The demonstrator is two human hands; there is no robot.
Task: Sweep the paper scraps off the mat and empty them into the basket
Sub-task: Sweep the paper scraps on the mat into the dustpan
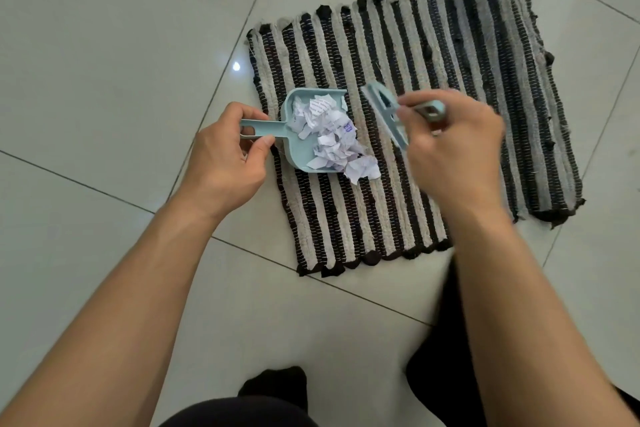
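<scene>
A black-and-cream striped woven mat (450,87) lies on the tiled floor. On its left part rests a small pale-blue dustpan (300,149) with a heap of crumpled white paper scraps (332,135) in it; a few scraps spill over the pan's front lip onto the mat. My left hand (225,156) grips the dustpan's handle. My right hand (457,146) holds a small pale-blue brush (384,111), blurred, just right of the scraps. No basket is in view.
Glossy light-grey floor tiles (104,62) surround the mat, with a bright light reflection left of the mat's edge. My dark-clothed knees and a black-socked foot (273,388) sit at the bottom of the view.
</scene>
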